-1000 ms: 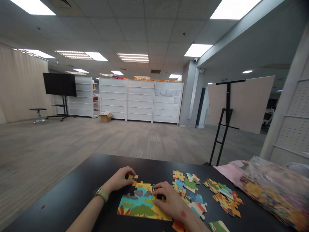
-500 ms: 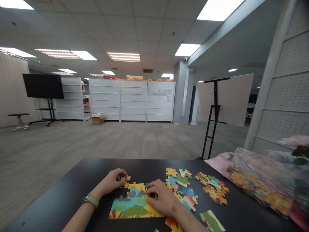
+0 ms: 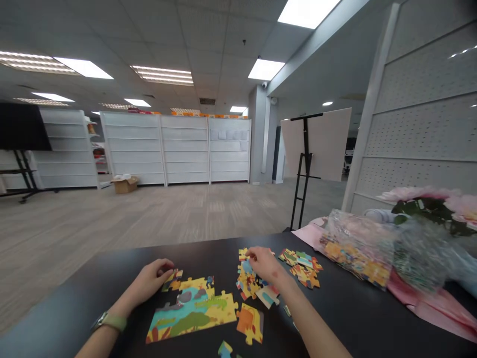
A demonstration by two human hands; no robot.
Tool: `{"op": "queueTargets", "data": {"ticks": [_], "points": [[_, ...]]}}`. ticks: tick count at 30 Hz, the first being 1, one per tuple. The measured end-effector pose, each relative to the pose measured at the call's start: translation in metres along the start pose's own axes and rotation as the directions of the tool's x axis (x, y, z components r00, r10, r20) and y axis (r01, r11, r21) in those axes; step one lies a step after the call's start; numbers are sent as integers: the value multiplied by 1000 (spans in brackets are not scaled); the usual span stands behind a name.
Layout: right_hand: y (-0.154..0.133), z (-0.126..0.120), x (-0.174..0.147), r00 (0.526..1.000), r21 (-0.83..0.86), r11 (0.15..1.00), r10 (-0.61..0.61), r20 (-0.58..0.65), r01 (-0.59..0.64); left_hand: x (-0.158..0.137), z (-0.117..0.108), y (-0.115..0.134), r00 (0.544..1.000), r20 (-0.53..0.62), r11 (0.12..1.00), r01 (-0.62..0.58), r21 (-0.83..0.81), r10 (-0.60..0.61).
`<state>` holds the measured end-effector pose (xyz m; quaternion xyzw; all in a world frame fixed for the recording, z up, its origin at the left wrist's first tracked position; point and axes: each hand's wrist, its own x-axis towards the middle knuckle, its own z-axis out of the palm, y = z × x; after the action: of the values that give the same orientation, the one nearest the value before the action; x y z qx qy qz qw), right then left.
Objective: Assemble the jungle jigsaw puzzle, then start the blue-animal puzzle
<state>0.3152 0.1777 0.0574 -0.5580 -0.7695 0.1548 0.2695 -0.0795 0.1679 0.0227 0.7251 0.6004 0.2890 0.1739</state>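
A partly joined jigsaw puzzle (image 3: 194, 315), with yellow, teal and green areas, lies flat on the black table. My left hand (image 3: 151, 282) is at its upper left, fingers closed on a small puzzle piece (image 3: 173, 280) with yellow and dark patches. Over a cluster of loose puzzle pieces (image 3: 246, 283) hangs my right hand (image 3: 266, 266), its fingers curled and pinched together. Whatever is between those fingertips is hidden. An orange puzzle piece (image 3: 249, 322) lies just right of the joined part, and a blue-green piece (image 3: 224, 349) sits at the near edge.
More loose pieces (image 3: 303, 268) lie farther right on the table (image 3: 122, 263). Beyond them are a clear plastic bag of puzzle pieces (image 3: 354, 253), pink wrapping and pink flowers (image 3: 428, 196). An easel with a board (image 3: 316, 144) stands behind the table.
My right hand has left the joined puzzle and moved up and right to the loose pieces. My left hand stays by the same piece. The view has turned to the right.
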Motion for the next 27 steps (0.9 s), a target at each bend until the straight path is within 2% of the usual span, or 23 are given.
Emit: {"op": "queueTargets", "data": {"ticks": [5, 10, 14, 20, 24, 27], "points": [[8, 15, -9, 989, -6, 998, 67, 132, -67, -1, 0, -2, 1000, 2, 1000, -9, 0, 9], [17, 19, -4, 984, 91, 989, 103, 144, -117, 0, 1, -2, 1000, 0, 1000, -19, 6, 19], [21, 17, 2, 983, 251, 957, 113, 144, -147, 0, 1, -1, 999, -14, 1000, -31, 4, 31], [3, 22, 4, 976, 589, 794, 24, 215, -149, -2, 1, 13, 995, -64, 997, -75, -27, 73], [-16, 34, 2, 987, 717, 691, -23, 157, -97, -7, 8, 40, 988, -72, 986, -140, -85, 134], [-31, 45, -1, 991, 766, 639, -48, 124, -65, -17, 21, 67, 980, -18, 965, -199, -168, 199]]}}
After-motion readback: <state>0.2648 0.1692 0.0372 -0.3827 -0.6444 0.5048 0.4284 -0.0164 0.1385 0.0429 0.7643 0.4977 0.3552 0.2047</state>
